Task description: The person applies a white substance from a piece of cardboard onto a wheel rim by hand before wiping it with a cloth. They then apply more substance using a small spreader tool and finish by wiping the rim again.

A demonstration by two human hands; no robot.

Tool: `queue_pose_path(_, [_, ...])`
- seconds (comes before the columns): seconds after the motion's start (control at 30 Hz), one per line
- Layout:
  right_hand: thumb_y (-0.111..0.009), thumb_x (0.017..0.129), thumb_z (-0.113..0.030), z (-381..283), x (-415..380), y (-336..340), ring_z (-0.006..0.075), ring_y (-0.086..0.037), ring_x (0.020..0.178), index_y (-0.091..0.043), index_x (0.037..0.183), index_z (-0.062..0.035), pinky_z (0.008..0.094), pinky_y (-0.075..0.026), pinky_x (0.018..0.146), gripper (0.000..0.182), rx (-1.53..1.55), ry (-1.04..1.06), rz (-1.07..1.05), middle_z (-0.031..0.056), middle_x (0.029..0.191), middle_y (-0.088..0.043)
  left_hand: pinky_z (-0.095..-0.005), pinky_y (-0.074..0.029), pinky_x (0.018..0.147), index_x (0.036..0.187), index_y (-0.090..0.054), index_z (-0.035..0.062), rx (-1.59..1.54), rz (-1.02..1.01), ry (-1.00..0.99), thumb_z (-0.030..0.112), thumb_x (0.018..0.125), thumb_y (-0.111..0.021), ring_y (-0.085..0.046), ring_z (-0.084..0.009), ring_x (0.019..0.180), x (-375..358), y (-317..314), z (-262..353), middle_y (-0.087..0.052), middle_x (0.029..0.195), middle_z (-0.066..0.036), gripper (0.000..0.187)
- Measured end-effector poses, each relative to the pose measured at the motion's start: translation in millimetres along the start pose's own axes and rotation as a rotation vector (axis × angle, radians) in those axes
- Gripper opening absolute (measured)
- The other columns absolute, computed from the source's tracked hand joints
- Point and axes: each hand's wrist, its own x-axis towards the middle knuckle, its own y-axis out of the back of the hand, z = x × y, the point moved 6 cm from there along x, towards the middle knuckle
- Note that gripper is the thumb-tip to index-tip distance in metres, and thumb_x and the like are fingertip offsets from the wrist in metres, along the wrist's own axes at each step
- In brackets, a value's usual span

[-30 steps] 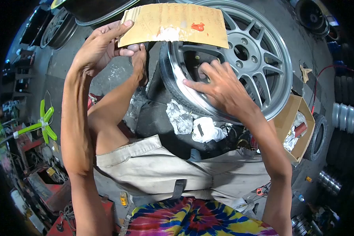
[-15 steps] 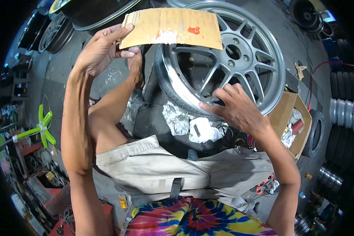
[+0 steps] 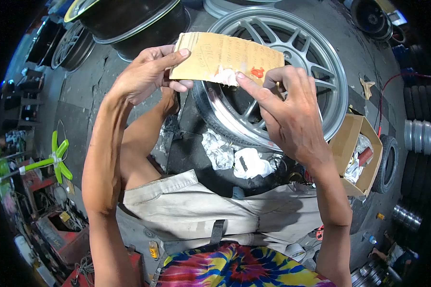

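Observation:
My left hand point(image 3: 151, 71) grips a piece of cardboard point(image 3: 203, 55) by its left edge, thumb on top and fingers underneath. Handwriting covers the cardboard, and a white paste smear point(image 3: 226, 76) and a red paste blob point(image 3: 257, 72) sit near its lower edge. The extended thumb of my right hand point(image 3: 292, 115) touches the white paste; its other fingers are bent, apart from the thumb, and hold nothing. Below the cardboard lies a silver multi-spoke wheel rim point(image 3: 337, 95), partly hidden by the cardboard and my right hand. It rests on a tire point(image 3: 203, 103).
Crumpled plastic point(image 3: 219, 150) and a white bag point(image 3: 251, 163) lie between my legs and the rim. An open cardboard box point(image 3: 342, 143) stands at right beside another tire point(image 3: 389, 162). More rims point(image 3: 134, 28) are at upper left. A green-bladed fan point(image 3: 57, 158) is at left.
My right hand has left the wheel rim's edge and moved up to the white paste. My left hand has brought the cardboard lower and to the right.

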Motion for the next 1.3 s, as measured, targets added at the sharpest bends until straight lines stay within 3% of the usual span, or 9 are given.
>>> queue_pose_path(0.27, [-0.067, 0.078, -0.008, -7.4, -3.1, -19.0, 0.0233, -0.049, 0.092, -0.064, 0.124, -0.0226, 0.0375, -0.036, 0.078, 0.048, 0.042, 0.013, -0.090, 0.0069, 0.098, -0.050, -0.0211, -0.059, 0.061, 0.116, -0.060, -0.0026, -0.002, -0.003, 0.032, 0.032, 0.097, -0.060, -0.067, -0.0082, 0.069, -3.0, -2.5, -9.9, -0.067, 0.088, -0.006, 0.040])
queue_pose_path(0.33, [-0.067, 0.076, -0.004, -1.7, -14.5, -18.5, 0.0235, -0.049, 0.091, -0.065, 0.122, -0.0224, 0.0369, -0.036, 0.076, 0.049, 0.157, -0.005, -0.118, 0.0068, 0.096, -0.049, -0.0255, -0.062, 0.068, 0.120, -0.058, -0.0072, -0.009, -0.032, 0.054, 0.030, 0.095, -0.063, -0.072, -0.0186, 0.079, -2.3, -0.9, -14.6, -0.069, 0.101, -0.016, 0.045])
queue_pose_path(0.4, [-0.065, 0.072, 0.005, 5.9, -30.4, -21.9, 0.0240, -0.048, 0.087, -0.068, 0.118, -0.0223, 0.0351, -0.036, 0.074, 0.054, 0.296, -0.071, -0.187, 0.0064, 0.091, -0.048, -0.0254, -0.062, 0.068, 0.119, -0.058, -0.0072, 0.003, -0.018, 0.049, 0.030, 0.095, -0.063, -0.072, -0.0189, 0.079, -0.9, 5.6, -19.4, -0.069, 0.101, -0.016, 0.045])
queue_pose_path(0.57, [-0.066, 0.072, 0.003, 16.7, -59.8, -41.3, 0.0240, -0.047, 0.087, -0.068, 0.119, -0.0249, 0.0350, -0.036, 0.074, 0.055, 0.312, -0.125, -0.361, 0.0068, 0.093, -0.047, -0.0260, -0.062, 0.071, 0.117, -0.058, -0.0082, -0.002, 0.002, 0.071, 0.030, 0.095, -0.064, -0.072, -0.0196, 0.080, 1.1, 18.2, -27.3, -0.068, 0.100, -0.016, 0.045])
queue_pose_path(0.63, [-0.066, 0.073, 0.000, 11.8, -59.9, -50.2, 0.0237, -0.047, 0.088, -0.068, 0.120, -0.0261, 0.0351, -0.036, 0.075, 0.054, 0.247, -0.037, -0.315, 0.0062, 0.096, -0.046, -0.0262, -0.062, 0.072, 0.117, -0.058, -0.0078, -0.007, -0.002, 0.065, 0.030, 0.095, -0.064, -0.072, -0.0196, 0.081, -0.6, 15.0, -23.5, -0.067, 0.100, -0.016, 0.044])
queue_pose_path(0.7, [-0.065, 0.075, -0.002, 7.9, -58.0, -58.6, 0.0234, -0.046, 0.088, -0.065, 0.125, -0.0286, 0.0353, -0.037, 0.076, 0.056, 0.182, -0.008, -0.333, 0.0056, 0.097, -0.046, -0.0190, -0.058, 0.061, 0.111, -0.061, -0.0020, 0.017, 0.075, 0.045, 0.032, 0.096, -0.062, -0.067, -0.0083, 0.070, -2.9, 11.1, -18.0, -0.067, 0.083, -0.006, 0.037])
queue_pose_path(0.93, [-0.061, 0.082, -0.004, 10.1, -82.5, -53.5, 0.0217, -0.045, 0.087, -0.045, 0.142, -0.0392, 0.0350, -0.036, 0.074, 0.071, -0.120, 0.136, -0.481, 0.0040, 0.098, -0.047, -0.0188, -0.058, 0.062, 0.111, -0.061, -0.0013, 0.024, 0.060, 0.011, 0.033, 0.096, -0.062, -0.067, -0.0086, 0.071, -4.5, 10.2, -8.4, -0.068, 0.084, -0.005, 0.038])
queue_pose_path(1.17, [-0.060, 0.085, -0.007, 11.4, -73.2, -60.3, 0.0214, -0.046, 0.089, -0.049, 0.139, -0.0392, 0.0358, -0.038, 0.076, 0.064, -0.113, 0.171, -0.450, 0.0031, 0.098, -0.047, -0.0174, -0.058, 0.059, 0.113, -0.060, -0.0012, 0.059, 0.087, -0.022, 0.034, 0.096, -0.061, -0.067, -0.0068, 0.070, -6.4, 17.8, -8.4, -0.067, 0.086, -0.004, 0.039])
queue_pose_path(1.3, [-0.057, 0.089, -0.012, 9.7, -49.2, -73.5, 0.0234, -0.050, 0.096, -0.054, 0.135, -0.0351, 0.0425, -0.044, 0.087, 0.052, -0.070, 0.176, -0.400, 0.0056, 0.104, -0.050, -0.0181, -0.059, 0.059, 0.116, -0.059, -0.0014, 0.063, 0.098, -0.016, 0.033, 0.096, -0.061, -0.067, -0.0074, 0.068, -5.0, 19.9, -8.6, -0.067, 0.087, -0.004, 0.040])
